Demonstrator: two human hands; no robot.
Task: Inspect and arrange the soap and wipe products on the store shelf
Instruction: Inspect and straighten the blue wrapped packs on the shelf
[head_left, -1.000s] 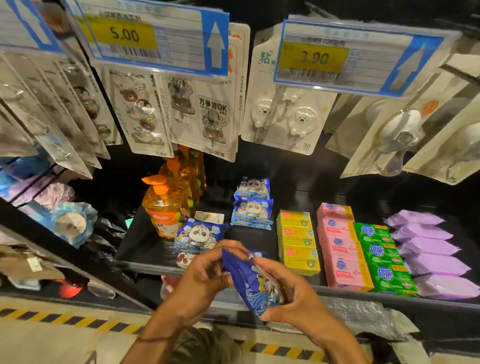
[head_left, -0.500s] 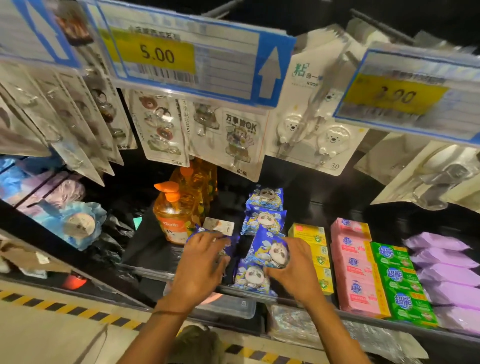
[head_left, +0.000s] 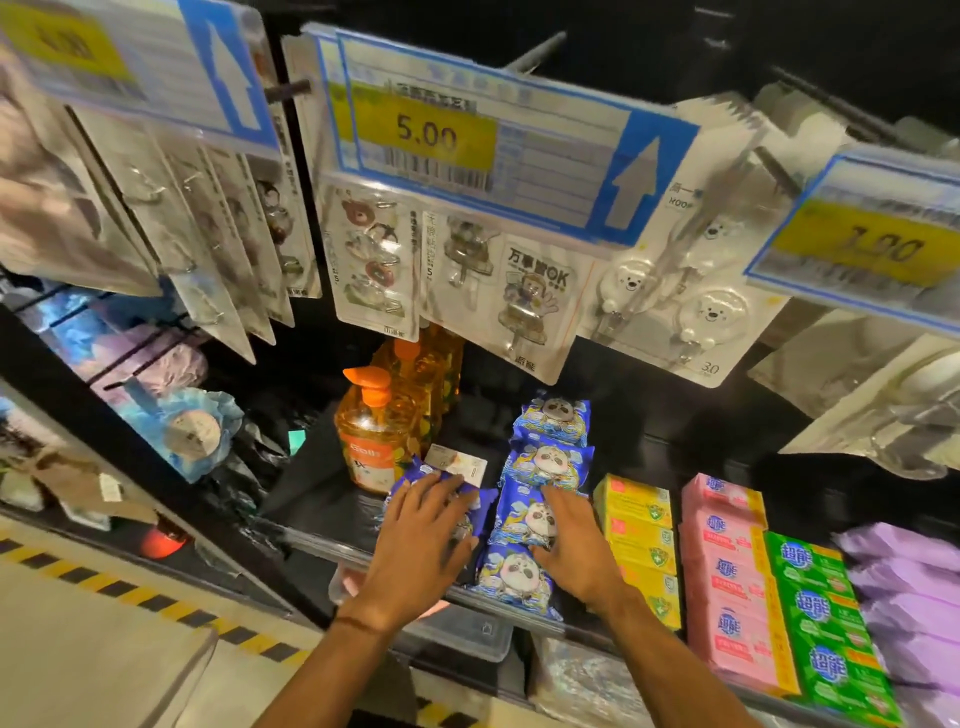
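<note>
**Both hands flat on the panda wipe packs at the shelf's front edge**

We see a column of blue panda wipe packs (head_left: 550, 460) running from the front edge of the shelf (head_left: 298, 538) towards its back. There are four of them, overlapping like shingles. Each lies printed face up, its long axis across the shelf and the panda's head pointing to the back.

The right hand (head_left: 579, 553) rests on the right side of this column. Its fingers lie fairly straight over the third pack, and nothing is clamped.

The left hand (head_left: 415, 540) lies well apart from it, fingers spread flat on a separate wipe pack (head_left: 413, 475) just left of the column, near the front edge. That pack is mostly covered and blurred, so we cannot tell which way it points. A white card (head_left: 457, 462) lies touching its back end.

Orange pump bottles (head_left: 371, 441) stand behind the left hand, towards the shelf's left edge. Right of the column run rows of yellow soap boxes (head_left: 641, 530), pink soap bars (head_left: 727, 577), green soap bars (head_left: 826, 629) and purple packs (head_left: 906, 577).

Hook cards (head_left: 524, 296) and a 5.00 price tag (head_left: 467, 140) hang over the back of the shelf.
</note>
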